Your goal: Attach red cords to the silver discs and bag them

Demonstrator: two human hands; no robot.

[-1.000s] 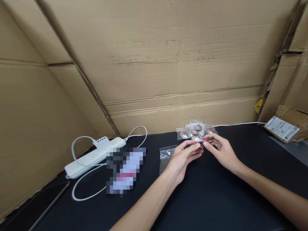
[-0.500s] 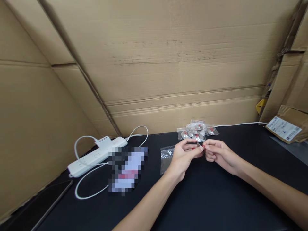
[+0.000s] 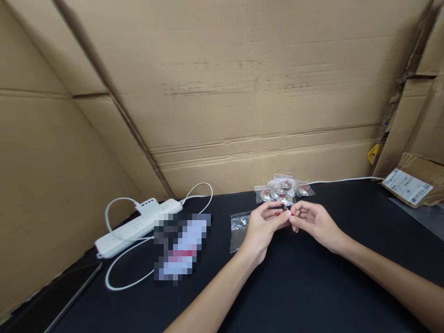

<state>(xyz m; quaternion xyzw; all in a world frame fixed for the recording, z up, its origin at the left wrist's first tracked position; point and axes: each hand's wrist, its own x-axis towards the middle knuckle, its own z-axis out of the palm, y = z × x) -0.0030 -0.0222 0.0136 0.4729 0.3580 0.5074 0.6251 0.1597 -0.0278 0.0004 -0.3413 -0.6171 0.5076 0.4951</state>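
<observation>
My left hand and my right hand meet fingertip to fingertip above the black tabletop. Both pinch a tiny red and silver piece between them; most of it is hidden by the fingers. Just behind the hands lies a pile of several small clear bags, each with a round silver part and a red dot. An empty-looking clear bag lies flat beside my left hand.
A white power strip with looping white cables sits at the left. A blurred-out item lies beside it. Cardboard walls close in the back and left. A labelled cardboard parcel sits at the right.
My hands have drawn closer together, and the right fingers have curled from spread to a pinch on the small piece. The view has barely shifted.
</observation>
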